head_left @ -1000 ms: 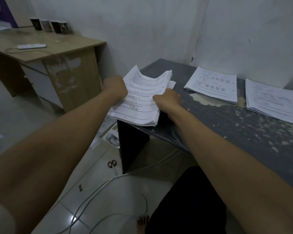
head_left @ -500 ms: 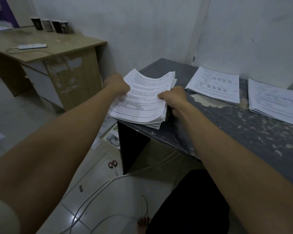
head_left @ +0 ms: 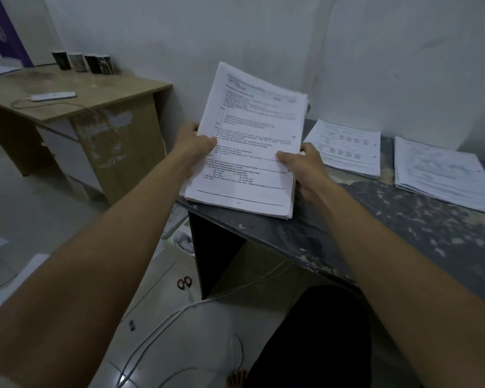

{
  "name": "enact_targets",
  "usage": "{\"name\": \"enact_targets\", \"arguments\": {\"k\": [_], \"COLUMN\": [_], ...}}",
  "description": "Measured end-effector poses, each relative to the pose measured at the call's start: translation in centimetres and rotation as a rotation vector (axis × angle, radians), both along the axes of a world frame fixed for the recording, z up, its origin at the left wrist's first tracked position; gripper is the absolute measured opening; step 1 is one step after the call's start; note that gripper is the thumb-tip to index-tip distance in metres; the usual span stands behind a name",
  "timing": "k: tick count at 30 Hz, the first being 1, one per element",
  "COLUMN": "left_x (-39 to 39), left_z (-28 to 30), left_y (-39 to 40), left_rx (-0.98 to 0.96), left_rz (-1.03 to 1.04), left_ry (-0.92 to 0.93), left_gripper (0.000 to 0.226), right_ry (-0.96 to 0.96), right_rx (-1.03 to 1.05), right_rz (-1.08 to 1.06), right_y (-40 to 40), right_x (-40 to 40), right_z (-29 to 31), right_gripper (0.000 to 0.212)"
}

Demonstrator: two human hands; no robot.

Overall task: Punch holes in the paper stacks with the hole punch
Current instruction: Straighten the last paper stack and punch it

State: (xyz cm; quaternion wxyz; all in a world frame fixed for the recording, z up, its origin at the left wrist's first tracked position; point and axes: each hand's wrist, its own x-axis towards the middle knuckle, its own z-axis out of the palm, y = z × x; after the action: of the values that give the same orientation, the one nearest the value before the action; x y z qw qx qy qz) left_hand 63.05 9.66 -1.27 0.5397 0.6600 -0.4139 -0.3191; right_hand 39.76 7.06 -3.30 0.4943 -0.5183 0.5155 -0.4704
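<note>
A thick stack of printed paper (head_left: 252, 141) stands tilted up on its lower edge at the left corner of the dark grey table (head_left: 375, 228). My left hand (head_left: 192, 144) grips its left edge, thumb on the front page. My right hand (head_left: 303, 166) grips its right edge, thumb on the front too. Two more paper stacks lie flat on the table: one in the middle (head_left: 347, 147) and one at the right (head_left: 443, 172). No hole punch is in view.
A wooden desk (head_left: 76, 102) stands at the left with several dark cups (head_left: 81, 62) and a white device with a cord (head_left: 53, 96). On the tiled floor lie red-handled scissors (head_left: 184, 283), white cables (head_left: 179, 312) and loose papers. White walls close the back.
Both hands have lifted the stack from lying on the table corner to standing nearly upright on its lower edge, with the sheets now squared up.
</note>
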Motion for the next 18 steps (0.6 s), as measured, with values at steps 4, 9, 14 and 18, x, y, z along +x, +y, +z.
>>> {"name": "enact_targets", "arguments": {"k": [4, 9, 14, 18], "left_x": [-3.1, -9.5, -16.9, -22.6], "left_z": [1.3, 1.9, 2.4, 3.2], "left_y": [-0.5, -1.2, -1.6, -1.5], "left_rx": [-0.151, -0.306, -0.388, -0.420], "left_rz": [-0.066, -0.150, -0.247, -0.334], "left_ry": [0.037, 0.116, 0.176, 0.181], "left_gripper": [0.030, 0.019, 0.023, 0.018], "right_ry": [-0.107, 0.009, 0.114, 0.168], "right_rx": [-0.126, -0.269, -0.385, -0.448], "right_rz": [-0.077, -0.193, -0.291, -0.380], "right_y": [0.1, 0.5, 1.4, 3.0], "right_x": [-3.4, -9.4, -15.9, -20.5], "right_z": [1.6, 4.2, 6.4, 7.4], "right_gripper": [0.064, 0.056, 0.024, 0.020]}}
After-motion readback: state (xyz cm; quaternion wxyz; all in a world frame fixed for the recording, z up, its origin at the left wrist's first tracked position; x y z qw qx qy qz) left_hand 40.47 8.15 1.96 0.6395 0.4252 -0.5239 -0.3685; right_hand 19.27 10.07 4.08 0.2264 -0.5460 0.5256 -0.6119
